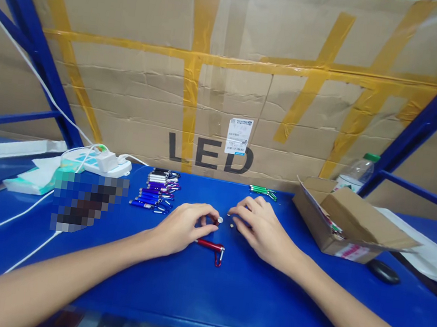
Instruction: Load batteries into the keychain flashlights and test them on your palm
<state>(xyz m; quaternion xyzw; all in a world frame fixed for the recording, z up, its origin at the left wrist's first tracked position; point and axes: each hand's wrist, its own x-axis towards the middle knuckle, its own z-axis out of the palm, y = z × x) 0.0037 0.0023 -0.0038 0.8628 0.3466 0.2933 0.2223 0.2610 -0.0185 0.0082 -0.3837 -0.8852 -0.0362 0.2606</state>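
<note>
The blue surface (264,307) looks smooth, so we judge that anything small and round set on edge could roll away across it. The open cardboard box (309,220) stands to the right; a tiny part skidding that way might end up beside it. Our left hand (184,228) has its fingers pinched around a small part, while our right hand (264,227) holds its thumb and forefinger narrowly apart; we cannot tell whether they grip anything. The red penlight (210,245) lies on the near side of the left hand, which hides its left end, so a dropped wrist could nudge it, though its carabiner should check a roll. The pale-ended round part (219,220), between the left fingers, could pop free if squeezed off-centre. Smallest, the tiny disc (231,225) sits just beside the right thumb, where a careless brush could flick it off.
</note>
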